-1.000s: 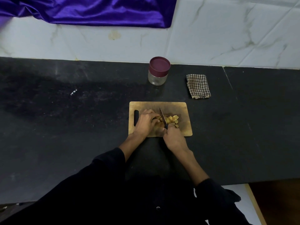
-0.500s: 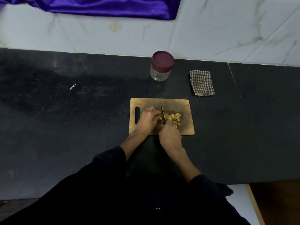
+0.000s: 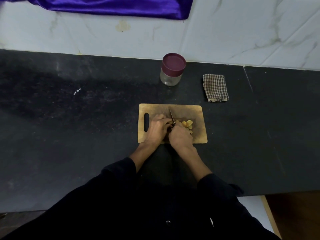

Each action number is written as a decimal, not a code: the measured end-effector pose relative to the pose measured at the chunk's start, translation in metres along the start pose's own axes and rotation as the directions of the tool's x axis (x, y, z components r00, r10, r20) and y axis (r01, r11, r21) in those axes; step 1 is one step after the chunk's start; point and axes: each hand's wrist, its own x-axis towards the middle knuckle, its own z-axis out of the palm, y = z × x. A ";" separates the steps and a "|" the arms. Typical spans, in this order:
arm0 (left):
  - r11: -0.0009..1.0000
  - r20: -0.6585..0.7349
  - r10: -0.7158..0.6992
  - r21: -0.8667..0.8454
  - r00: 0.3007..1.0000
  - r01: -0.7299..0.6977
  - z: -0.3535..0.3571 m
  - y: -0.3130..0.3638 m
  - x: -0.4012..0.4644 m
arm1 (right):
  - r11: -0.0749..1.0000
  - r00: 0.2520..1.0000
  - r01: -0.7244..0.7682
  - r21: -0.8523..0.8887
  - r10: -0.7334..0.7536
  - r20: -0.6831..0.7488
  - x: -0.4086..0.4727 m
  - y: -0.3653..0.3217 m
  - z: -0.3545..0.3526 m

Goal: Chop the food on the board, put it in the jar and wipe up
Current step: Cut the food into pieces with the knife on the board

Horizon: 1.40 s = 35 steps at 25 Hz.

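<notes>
A wooden cutting board (image 3: 199,135) lies on the black counter in front of me. Yellow chopped food pieces (image 3: 187,124) sit in a small pile right of the board's middle. My right hand (image 3: 181,138) grips the handle of a knife (image 3: 171,116), whose blade points away from me, just left of the pile. My left hand (image 3: 157,129) has curled fingers pressed down on the uncut food beside the blade; that piece is mostly hidden. A glass jar (image 3: 171,78) with a maroon lid (image 3: 174,62) stands behind the board. A checked cloth (image 3: 215,87) lies folded to the jar's right.
The black counter (image 3: 69,127) stretches wide to both sides, with a seam (image 3: 248,80) right of the cloth. A white marble wall (image 3: 242,32) rises behind it, with purple fabric (image 3: 112,5) hanging at the top. The counter's front edge drops off at the lower right.
The knife blade and my right hand have shifted slightly left toward my left hand on the board. The view has tilted, so the board sits a little higher in the picture.
</notes>
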 end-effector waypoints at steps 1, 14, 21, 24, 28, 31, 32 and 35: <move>1.000 0.001 0.002 0.002 1.000 -0.002 0.000 0.000 0.000 | 1.000 1.000 0.011 -0.009 -0.011 -0.001 -0.001 0.002 0.000; 0.999 0.014 -0.050 0.019 0.999 0.050 0.004 0.006 -0.005 | 1.000 0.999 0.022 -0.016 -0.022 0.024 -0.026 0.026 0.009; 0.998 0.055 -0.014 -0.057 0.998 0.017 -0.003 -0.006 -0.011 | 0.992 0.992 0.009 0.122 -0.025 0.126 -0.015 0.043 -0.006; 1.000 0.029 0.004 -0.026 1.000 -0.003 -0.001 -0.005 -0.015 | 0.989 0.992 0.009 0.150 -0.028 0.121 -0.016 0.042 -0.005; 0.998 0.030 0.058 0.010 0.998 -0.058 -0.001 -0.008 -0.019 | 0.987 0.993 0.023 0.159 -0.041 0.111 -0.019 0.044 -0.005; 0.999 0.018 0.036 0.010 0.999 -0.036 0.000 -0.006 -0.018 | 0.986 0.993 0.038 0.161 -0.055 0.104 -0.020 0.045 -0.005; 1.000 0.007 0.020 0.006 1.000 -0.020 0.001 -0.005 -0.017 | 0.986 0.993 0.051 0.158 -0.066 0.093 -0.021 0.045 -0.005; 1.000 0.000 0.011 0.007 1.000 -0.011 0.002 -0.004 -0.011 | 0.986 0.994 0.093 0.140 -0.101 0.052 -0.022 0.044 -0.005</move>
